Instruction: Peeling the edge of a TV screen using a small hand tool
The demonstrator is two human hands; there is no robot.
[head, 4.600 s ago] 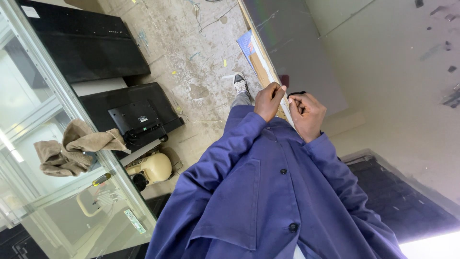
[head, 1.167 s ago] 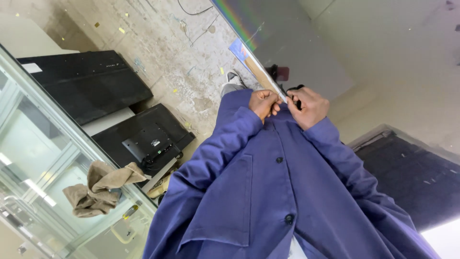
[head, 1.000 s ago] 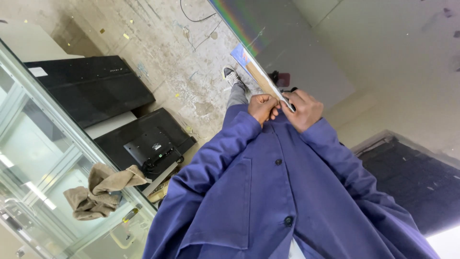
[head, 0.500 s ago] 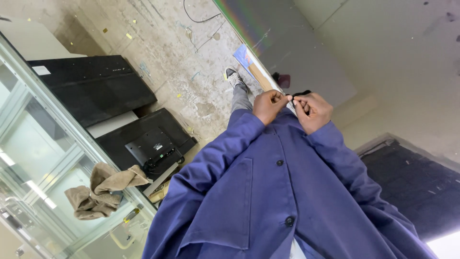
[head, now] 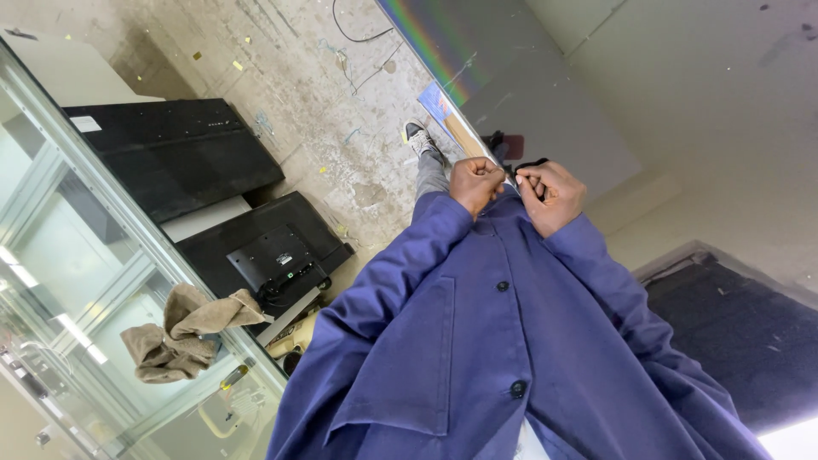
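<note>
My left hand (head: 477,185) and right hand (head: 550,194) sit close together at the hem of my blue jacket (head: 503,341), both clenched, pinching a thin black cord (head: 530,163) between them. A brown cloth (head: 183,334) lies on the glass shelf (head: 102,255).

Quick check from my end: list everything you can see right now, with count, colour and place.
Work jacket: one, blue, dark buttons, worn, fills lower centre.
Black strap: one, thin, pinched at the hands near the jacket hem.
Flat black panels: two, on the concrete floor, left.
Rags: a bunch, tan, on the glass table.
Shoe: one, dark with white, on the floor.
Board: one, blue and tan, against the grey wall.
Left hand: closed grip at the hem.
Right hand: closed grip on the black strap.
</note>
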